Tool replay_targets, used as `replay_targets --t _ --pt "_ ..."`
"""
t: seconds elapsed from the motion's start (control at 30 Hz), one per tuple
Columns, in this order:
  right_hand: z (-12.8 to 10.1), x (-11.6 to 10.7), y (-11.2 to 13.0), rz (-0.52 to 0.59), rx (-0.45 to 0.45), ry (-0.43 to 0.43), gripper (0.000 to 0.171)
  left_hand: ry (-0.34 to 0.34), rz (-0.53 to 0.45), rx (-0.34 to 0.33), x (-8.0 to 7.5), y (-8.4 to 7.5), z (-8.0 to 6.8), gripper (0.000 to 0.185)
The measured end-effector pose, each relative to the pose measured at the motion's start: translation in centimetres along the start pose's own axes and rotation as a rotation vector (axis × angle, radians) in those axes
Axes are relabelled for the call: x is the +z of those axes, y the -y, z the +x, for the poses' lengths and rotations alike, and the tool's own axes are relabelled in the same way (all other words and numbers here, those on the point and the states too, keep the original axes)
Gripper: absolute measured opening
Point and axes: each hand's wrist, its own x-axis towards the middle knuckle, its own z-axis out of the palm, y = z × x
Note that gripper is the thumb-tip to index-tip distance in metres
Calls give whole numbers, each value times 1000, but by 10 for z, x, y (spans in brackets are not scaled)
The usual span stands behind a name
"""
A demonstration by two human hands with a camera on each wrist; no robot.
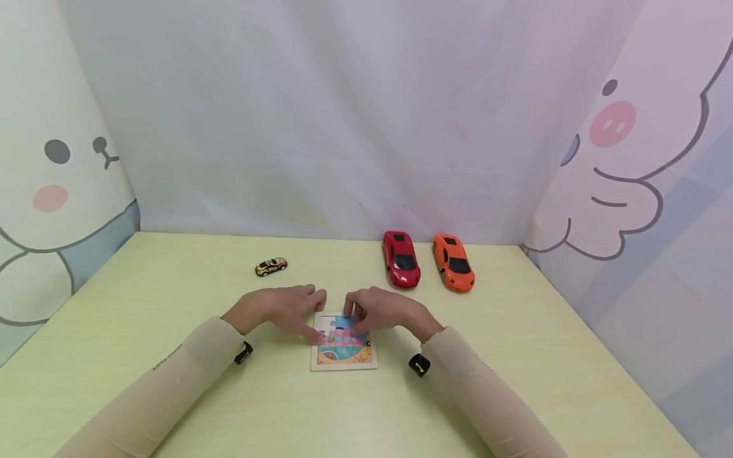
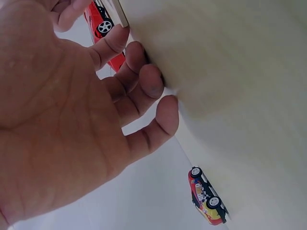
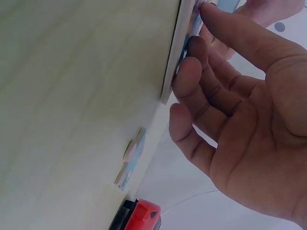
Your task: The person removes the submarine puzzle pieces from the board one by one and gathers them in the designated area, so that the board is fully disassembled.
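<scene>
On the pale green desk (image 1: 143, 381), a small square wooden picture puzzle board (image 1: 344, 356) lies centre-front; left hand (image 1: 283, 308) & right hand (image 1: 380, 310), fingers relaxed, grip released, press fingertips on it

A pale green table (image 1: 143, 381) carries everything here — a small framed puzzle board (image 1: 343, 362) lies flat near its middle. Beyond the board and a little to its right stand a red toy car (image 1: 401, 258) and an orange toy car (image 1: 453, 261), side by side, just apart. A small multicoloured toy car (image 1: 271, 266) sits beyond the board to its left — well apart from the other two — and a loose puzzle piece (image 3: 129, 165) lies on the tabletop between the board and the red car.
</scene>
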Motion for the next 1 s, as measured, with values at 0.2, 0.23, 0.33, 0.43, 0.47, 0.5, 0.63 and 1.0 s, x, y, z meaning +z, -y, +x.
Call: replay_targets --t 0.2,0.23,0.33,0.43,0.47,0.5,0.63,1.0 --pt "1 3 1 -17 26 4 26 3 3 4 -1 0 1 53" --pt "1 3 1 -23 25 6 26 4 0 1 -1 0 1 53" --pt "0 2 2 -40 16 12 27 4 -1 -5 -1 1 1 53" --pt "0 2 3 -44 7 19 27 3 0 -8 0 1 1 53" --pt "0 2 4 -44 3 21 27 2 -1 -11 0 1 0 53" --pt "0 2 4 -41 4 25 27 2 -1 -13 0 1 0 53" --pt "-1 4 2 -29 13 38 28 -2 -19 -18 3 0 0 53" --pt "-1 5 -1 -19 -8 40 29 -7 -12 -30 2 -2 -1 53"
